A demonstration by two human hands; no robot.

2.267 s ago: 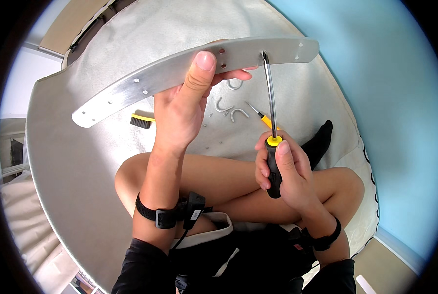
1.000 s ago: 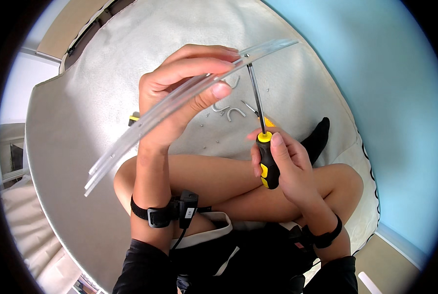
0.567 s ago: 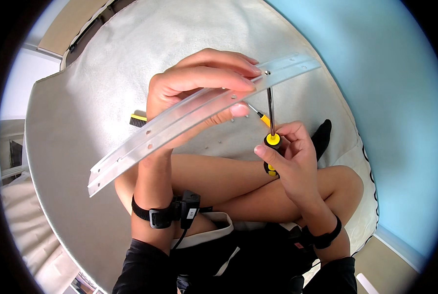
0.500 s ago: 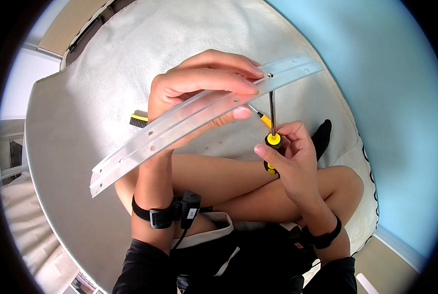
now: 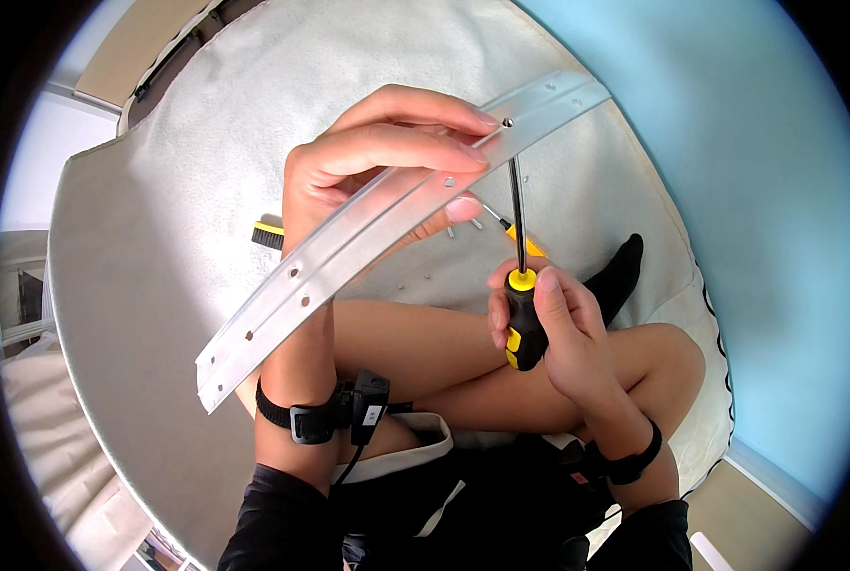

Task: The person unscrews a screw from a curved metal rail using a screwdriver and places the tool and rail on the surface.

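My left hand (image 5: 377,143) grips a long, clear plastic strip (image 5: 358,249) punched with several holes, fingers over its far side and thumb beneath. The strip slants from lower left up to the right. In a hole near its right end sits a small dark metal piece (image 5: 508,123), like a screw. My right hand (image 5: 572,324) is closed around the black and yellow handle of a screwdriver (image 5: 525,324), which points upward. The shaft's tip passes behind the strip just below that metal piece; whether they touch is hidden.
On the pale bedcover (image 5: 206,143) lie a yellow brush with dark bristles (image 5: 269,235), a second yellow-handled tool (image 5: 527,241) behind the screwdriver and several small metal pieces (image 5: 476,225). My crossed legs (image 5: 415,338) are below. A light blue wall (image 5: 729,190) rises on the right.
The strip has tilted more steeply, its right end rising and its left end dropping. My right hand has shifted its grip on the screwdriver, and more of the handle now shows.
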